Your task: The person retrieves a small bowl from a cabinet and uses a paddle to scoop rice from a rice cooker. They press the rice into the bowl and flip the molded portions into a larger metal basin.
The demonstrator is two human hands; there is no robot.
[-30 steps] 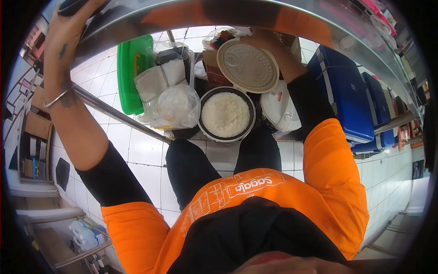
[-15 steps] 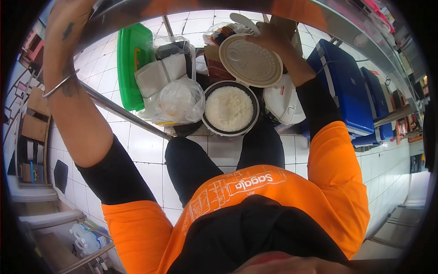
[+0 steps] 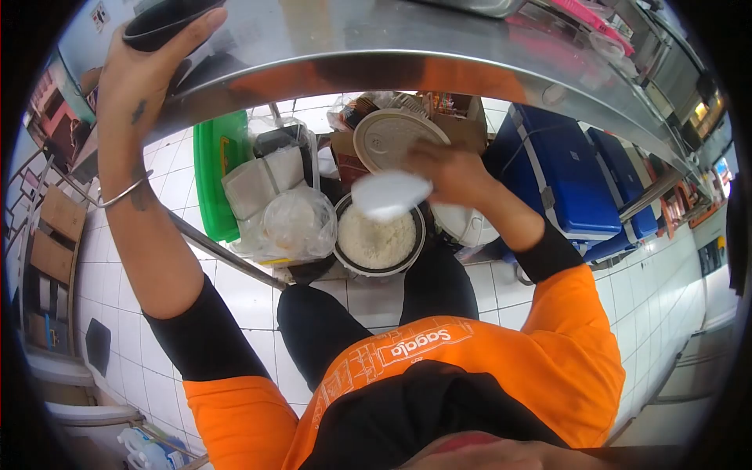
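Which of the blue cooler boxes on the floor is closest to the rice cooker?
The biggest blue cooler box, right beside the open rice cooker; the other one sits behind it, farther off.

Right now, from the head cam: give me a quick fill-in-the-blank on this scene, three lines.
1. The left hand grips a dark ____ on the steel counter.
2. The right hand holds a white paddle above the open pot of ____.
3. The pot's lid stands ____.

Missing words: bowl; rice; open
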